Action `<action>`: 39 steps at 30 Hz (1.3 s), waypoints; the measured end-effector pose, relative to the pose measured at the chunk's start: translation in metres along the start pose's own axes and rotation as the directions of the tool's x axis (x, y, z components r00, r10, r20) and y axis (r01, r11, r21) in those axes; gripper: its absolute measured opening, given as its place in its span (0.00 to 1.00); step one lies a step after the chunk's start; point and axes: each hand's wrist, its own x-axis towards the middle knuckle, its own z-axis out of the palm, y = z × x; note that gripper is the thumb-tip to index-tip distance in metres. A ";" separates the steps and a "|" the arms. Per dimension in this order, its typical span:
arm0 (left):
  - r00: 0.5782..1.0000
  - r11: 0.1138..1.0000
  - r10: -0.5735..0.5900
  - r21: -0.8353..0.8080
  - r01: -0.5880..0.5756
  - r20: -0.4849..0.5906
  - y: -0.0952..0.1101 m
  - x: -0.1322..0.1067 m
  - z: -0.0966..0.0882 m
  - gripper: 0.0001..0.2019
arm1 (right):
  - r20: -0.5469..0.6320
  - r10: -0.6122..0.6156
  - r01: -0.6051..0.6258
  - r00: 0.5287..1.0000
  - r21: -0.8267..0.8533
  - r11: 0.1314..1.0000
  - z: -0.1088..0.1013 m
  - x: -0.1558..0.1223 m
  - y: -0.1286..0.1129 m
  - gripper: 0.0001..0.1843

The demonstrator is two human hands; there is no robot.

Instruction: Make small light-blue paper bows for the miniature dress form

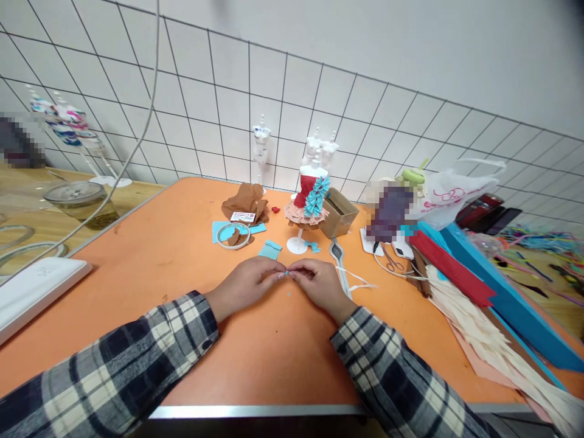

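Observation:
My left hand [249, 281] and my right hand [318, 282] meet fingertip to fingertip above the orange table [182, 255]. Both pinch a tiny light-blue paper piece [286, 274] between them. Just beyond the fingers lies a light-blue paper scrap [270, 249]. Further back stands a small mannequin [309, 201] on a white stand, dressed in a red paper bodice, pink skirt and blue ruffles. A small blue bow [312, 246] lies by its base.
Brown crepe paper [245, 202], a tape ring [233, 235] and a cardboard box [336, 212] lie behind. Red, blue and cream paper strips [469, 286], scissors [389, 258] and a plastic bag [449, 188] fill the right side. A white flat device [31, 289] sits at left.

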 end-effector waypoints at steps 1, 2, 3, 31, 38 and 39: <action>1.000 0.999 0.011 0.033 -0.011 -0.008 0.002 0.000 0.001 0.14 | -0.008 -0.008 0.008 1.000 -0.007 1.000 0.001 0.000 0.000 0.08; 1.000 0.998 0.014 0.057 -0.014 -0.014 0.003 0.000 0.002 0.13 | -0.014 -0.013 0.012 1.000 -0.020 1.000 0.001 0.000 0.000 0.08; 1.000 0.997 0.008 0.073 -0.007 -0.015 0.005 0.001 0.002 0.13 | -0.017 -0.016 0.016 1.000 -0.038 0.999 0.002 0.000 0.001 0.07; 0.986 0.941 -0.167 -0.301 0.153 -0.022 0.000 0.002 -0.001 0.15 | 0.080 0.164 -0.115 0.983 -0.432 0.895 -0.010 0.001 -0.004 0.03; 0.987 0.950 -0.158 -0.276 0.144 -0.030 0.002 0.001 0.000 0.14 | 0.085 0.123 -0.081 0.989 -0.389 0.918 0.004 -0.006 -0.014 0.04; 0.987 0.953 -0.156 -0.269 0.141 -0.035 0.002 0.001 0.000 0.14 | 0.092 0.120 -0.078 0.988 -0.366 0.927 0.006 -0.007 -0.014 0.04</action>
